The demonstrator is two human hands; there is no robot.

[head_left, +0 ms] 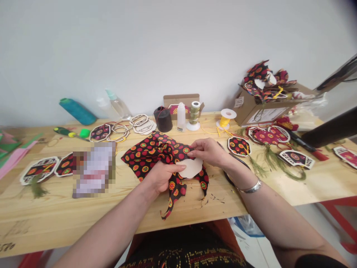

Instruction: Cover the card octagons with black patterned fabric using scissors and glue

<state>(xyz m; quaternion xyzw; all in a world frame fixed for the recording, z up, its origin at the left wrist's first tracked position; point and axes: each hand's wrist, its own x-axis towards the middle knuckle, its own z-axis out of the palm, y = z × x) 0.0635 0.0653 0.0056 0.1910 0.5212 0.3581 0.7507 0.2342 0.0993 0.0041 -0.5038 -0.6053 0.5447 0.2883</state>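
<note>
Black cloth (147,152) printed with red, orange and green round motifs is bunched between my hands, with ragged strips hanging toward the table's front edge. A white scallop-edged card (191,168) lies against it. My left hand (164,175) is closed on the cloth and the card's left side, its thumb flat on the card. With its fingers pinched, my right hand (208,152) grips the cloth at the card's upper right edge. Just right of the card, black-handled scissors (232,167) lie partly hidden under my right forearm.
Behind the cloth stand a black thread cone (163,119), a white bottle (181,117) and a thread spool (194,113). Yellow cord (225,121) sits on a spool near a cardboard box (259,111) heaped with cloth pieces. Finished-looking ornaments (239,146) and a blurred item (95,169) flank the work. Dark scraps dot the table.
</note>
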